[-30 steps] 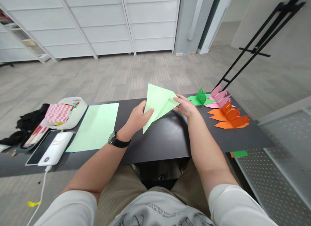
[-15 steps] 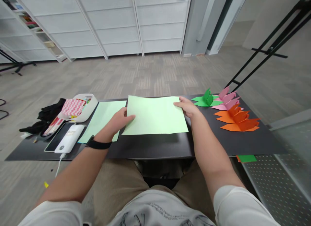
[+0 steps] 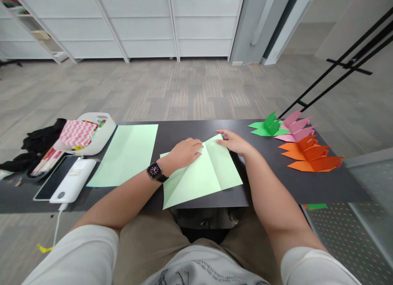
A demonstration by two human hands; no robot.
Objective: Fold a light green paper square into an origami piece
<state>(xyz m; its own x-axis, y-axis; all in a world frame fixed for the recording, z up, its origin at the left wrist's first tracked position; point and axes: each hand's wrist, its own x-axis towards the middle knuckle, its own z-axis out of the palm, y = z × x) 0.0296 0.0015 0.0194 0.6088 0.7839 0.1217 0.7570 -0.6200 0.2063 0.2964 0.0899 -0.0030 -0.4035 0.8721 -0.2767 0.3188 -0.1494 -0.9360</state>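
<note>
A pale green sheet of paper (image 3: pixel 202 174) with visible crease lines is tilted over the near part of the table. My left hand (image 3: pixel 186 154), a watch on its wrist, lies across the sheet's upper left part, its fingers closed at the upper edge near the middle crease. My right hand (image 3: pixel 235 142) grips the top right corner, thumb on the front and fingers behind. Left of my left hand lies a stack or single flat sheet of the same pale green paper (image 3: pixel 125 154).
Folded paper flowers in green (image 3: pixel 268 126), pink (image 3: pixel 296 127) and orange (image 3: pixel 310 156) stand on the right of the dark table (image 3: pixel 196 127). At left are a white basket (image 3: pixel 106 133), a phone (image 3: pixel 55 178), a white power bank (image 3: pixel 73 180) with cable, and black cloth (image 3: pixel 43 140).
The sheet has come lower and turned, and its creases now show. My left hand has moved right, from the left edge to the upper middle. My right hand stays by the top right corner.
</note>
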